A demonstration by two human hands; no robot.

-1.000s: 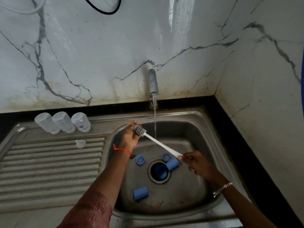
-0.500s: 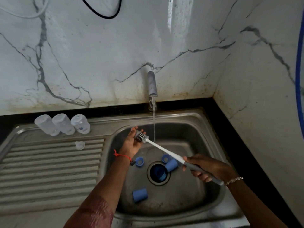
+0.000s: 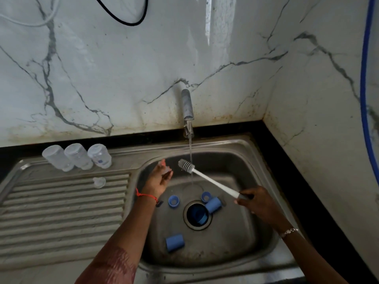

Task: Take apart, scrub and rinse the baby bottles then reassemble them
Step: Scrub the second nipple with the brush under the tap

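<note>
Clear silicone, small and probably a teat (image 3: 165,170), is sitting in the fingertips of the left hand (image 3: 161,180), over the back left of the sink basin (image 3: 242,253) and just left of the water stream (image 3: 191,154). That grip is closing lightly round it; blur is hiding which way its tip is facing. The brush (image 3: 207,179) is lying with its long axis slanting from lower right to upper left. Its ribbed grey head (image 3: 185,165) is pointing at the teat, near it but apart, just beside the stream. The right hand (image 3: 257,202) is clamping the dark end of the handle, its grip wrapping fully round. Judging the step to be scrubbing the teat: it is calling for the open base turning toward the head, the head going in along that same axis with gentle twists under the water, and a firm pinch, since wet silicone is likely slippery. Outward, blue rings (image 3: 174,201) and blue caps (image 3: 174,242) are lying in the basin. Three clear bottles (image 3: 78,155) are apparently standing mouth-down on the drainboard (image 3: 61,212), with a second clear piece (image 3: 99,182) lying just in front.
</note>
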